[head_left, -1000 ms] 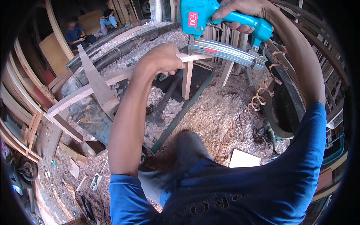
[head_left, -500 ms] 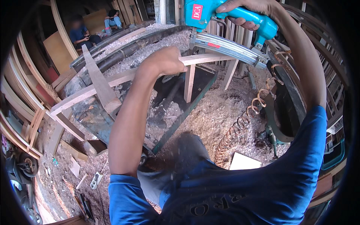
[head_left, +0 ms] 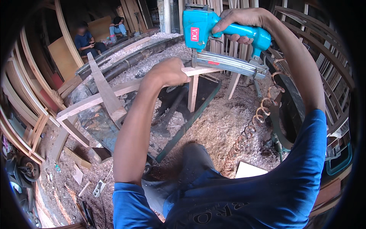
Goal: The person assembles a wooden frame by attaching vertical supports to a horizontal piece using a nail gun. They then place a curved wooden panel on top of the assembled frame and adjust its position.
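Note:
My right hand (head_left: 241, 23) is wrapped round the handle of a teal pneumatic nail gun (head_left: 202, 27) with a long silver magazine. The gun's nose rests on or just above a pale wooden frame (head_left: 101, 95), where a short upright leg (head_left: 193, 92) meets the long rail. Right beside that joint, my left hand (head_left: 170, 72) is closed round the rail; its fingertips are mostly hidden behind the wrist. Another wooden piece (head_left: 103, 86) crosses the rail farther left.
A coiled air hose (head_left: 249, 129) hangs from the gun down to the shavings-covered floor. Under the frame stands a dark bench (head_left: 183, 118) with a green edge. A white board (head_left: 249, 170) lies near my leg. Two people (head_left: 89, 41) sit at the far left.
The nail gun has come slightly down and to the left, its nose now at the joint near my left hand. My left hand keeps its hold on the rail.

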`<action>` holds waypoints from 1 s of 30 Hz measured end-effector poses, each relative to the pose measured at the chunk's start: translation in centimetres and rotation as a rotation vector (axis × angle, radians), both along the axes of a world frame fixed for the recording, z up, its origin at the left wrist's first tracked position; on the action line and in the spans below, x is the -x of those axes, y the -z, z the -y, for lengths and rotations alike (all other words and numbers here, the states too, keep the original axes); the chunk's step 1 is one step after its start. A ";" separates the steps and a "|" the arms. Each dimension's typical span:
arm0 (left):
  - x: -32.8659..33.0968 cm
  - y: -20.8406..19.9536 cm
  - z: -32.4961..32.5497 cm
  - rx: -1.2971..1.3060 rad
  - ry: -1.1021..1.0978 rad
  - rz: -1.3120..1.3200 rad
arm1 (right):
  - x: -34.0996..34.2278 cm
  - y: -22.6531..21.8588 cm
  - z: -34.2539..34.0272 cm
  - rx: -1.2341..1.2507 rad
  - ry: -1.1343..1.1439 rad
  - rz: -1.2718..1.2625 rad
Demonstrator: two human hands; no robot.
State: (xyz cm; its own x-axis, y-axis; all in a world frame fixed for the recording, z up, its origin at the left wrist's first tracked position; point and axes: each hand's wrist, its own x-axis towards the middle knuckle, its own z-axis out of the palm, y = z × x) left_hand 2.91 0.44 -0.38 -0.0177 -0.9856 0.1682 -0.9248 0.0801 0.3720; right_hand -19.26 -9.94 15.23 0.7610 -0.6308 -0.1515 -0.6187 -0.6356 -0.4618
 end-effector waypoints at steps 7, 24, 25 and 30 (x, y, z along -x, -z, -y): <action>0.0 -0.1 0.0 -0.024 -0.007 0.003 | 1.1 -0.7 -0.1 0.041 0.005 0.062; 2.1 3.9 -7.1 0.585 -0.265 0.505 | 20.1 28.5 -16.1 0.200 0.295 0.251; 2.2 4.5 -7.9 0.678 -0.261 0.529 | 20.0 31.3 -16.6 0.100 0.361 0.286; 2.0 6.5 -11.2 0.876 -0.230 0.569 | 20.0 41.2 -15.6 -0.159 0.572 0.203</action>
